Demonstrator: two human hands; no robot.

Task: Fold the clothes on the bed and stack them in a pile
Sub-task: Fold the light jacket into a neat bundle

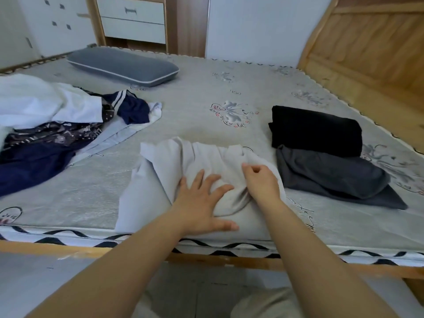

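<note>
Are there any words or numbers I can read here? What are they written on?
None can be read for sure.
Mattress cover: curly red and black writing around the butterfly print, too small and twisted to read.
Mattress cover, near edge by the right hand: black cursive writing, too blurred to read.
The clothes and the pillow show no words.

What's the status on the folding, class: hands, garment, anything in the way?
Left hand flat on grey garment; right hand pinching its fold. Two folded pieces right. Nothing blocking.
</note>
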